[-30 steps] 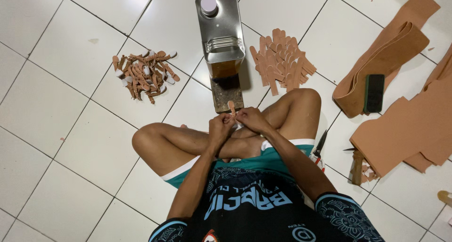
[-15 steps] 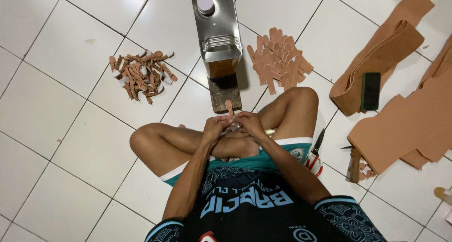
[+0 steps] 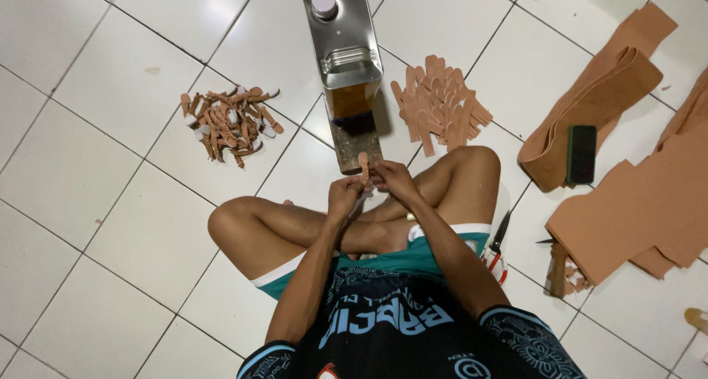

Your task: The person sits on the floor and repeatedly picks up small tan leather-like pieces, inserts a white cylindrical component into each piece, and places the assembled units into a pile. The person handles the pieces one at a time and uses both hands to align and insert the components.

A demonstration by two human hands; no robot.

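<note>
I am pinching a small tan leather strip (image 3: 363,163) between my left hand (image 3: 344,196) and right hand (image 3: 394,180), just before the metal can (image 3: 344,62), seemingly folding it, needing steady fingertip pressure next.

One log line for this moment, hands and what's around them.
left hand: holds brown strip | right hand: pinches same strip | metal can: ahead | strip piles: left, right | scissors: by right knee
</note>
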